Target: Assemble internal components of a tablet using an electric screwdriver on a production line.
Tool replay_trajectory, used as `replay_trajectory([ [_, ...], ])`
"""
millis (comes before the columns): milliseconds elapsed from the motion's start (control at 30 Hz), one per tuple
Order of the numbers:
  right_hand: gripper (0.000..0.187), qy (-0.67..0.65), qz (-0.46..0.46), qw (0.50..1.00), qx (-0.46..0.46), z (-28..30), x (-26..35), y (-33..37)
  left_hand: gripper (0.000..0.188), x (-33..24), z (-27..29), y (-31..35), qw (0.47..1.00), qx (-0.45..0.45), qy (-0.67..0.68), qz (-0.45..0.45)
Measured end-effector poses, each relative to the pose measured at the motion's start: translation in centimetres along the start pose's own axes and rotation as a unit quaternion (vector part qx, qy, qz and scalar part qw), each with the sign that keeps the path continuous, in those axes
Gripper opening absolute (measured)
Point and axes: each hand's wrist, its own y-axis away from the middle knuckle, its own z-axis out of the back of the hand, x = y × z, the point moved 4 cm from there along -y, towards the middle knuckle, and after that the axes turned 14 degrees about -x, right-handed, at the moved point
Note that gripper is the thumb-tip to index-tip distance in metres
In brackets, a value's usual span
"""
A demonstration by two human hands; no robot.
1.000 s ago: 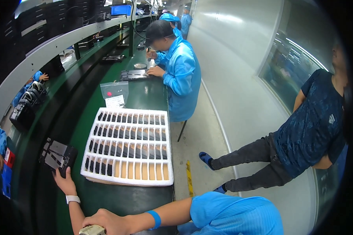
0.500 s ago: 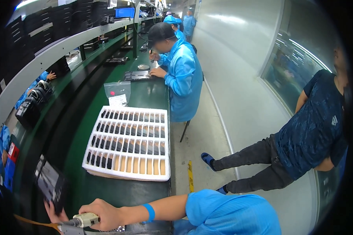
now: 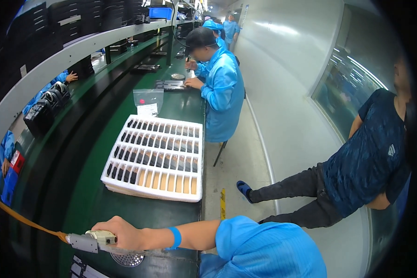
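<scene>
My right hand [image 3: 120, 234] is closed around a cream-coloured tool [image 3: 102, 237] that looks like an electric screwdriver. A grey metal bracket [image 3: 83, 243] sits at the tool's end, with an orange cord [image 3: 30, 222] running from it to the left. Under the hand, partly covered, is a round silver dish [image 3: 128, 260] with a speckled surface. A dark panel-shaped device [image 3: 85, 269] lies at the lower edge, cut off by the picture. My left hand is out of view.
A white foam tray [image 3: 198, 185] of small dark parts lies on the green bench [image 3: 171, 213], with a clear plastic bag [image 3: 148, 98] behind it. Farther along, a co-worker in blue [image 3: 222, 92] works. Another person [image 3: 356, 157] stands at right. A shelf [image 3: 74, 48] runs along the left.
My left hand and the black device it held upright have left that spot at lower left. A dark device now lies at the bottom edge. The whole view has shifted slightly.
</scene>
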Motion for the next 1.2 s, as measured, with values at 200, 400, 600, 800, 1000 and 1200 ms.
replay_trajectory([
  [200, 0.019, -0.010, 0.040, 0.999, -0.026, -0.5, 1.5, -0.3, 0.052, -6.2, -0.1, 5.5, 0.959, -0.108, -0.210, 0.154],
  [400, 0.017, 0.006, 0.032, 0.999, -0.026, -0.2, 1.2, -0.1, 0.061, -6.6, -1.6, 6.0, 0.923, -0.018, -0.364, -0.125],
  [600, 0.017, -0.008, 0.023, 0.999, -0.025, -0.3, 1.4, 0.1, 0.061, -6.5, -2.2, 6.6, 0.920, -0.053, -0.336, -0.195],
  [800, 0.016, -0.002, 0.023, 0.999, -0.024, -0.6, 0.9, 0.1, 0.056, -6.2, -2.8, 7.0, 0.892, -0.053, -0.367, -0.260],
  [1000, 0.016, 0.000, 0.022, 0.999, -0.033, -1.1, 0.7, 0.1, 0.054, -6.8, -3.0, 6.8, 0.905, -0.045, -0.350, -0.239],
  [1200, 0.021, 0.011, 0.018, 0.999, -0.034, -1.5, 1.1, 0.1, 0.054, -7.2, -2.9, 6.7, 0.946, -0.078, -0.253, -0.185],
])
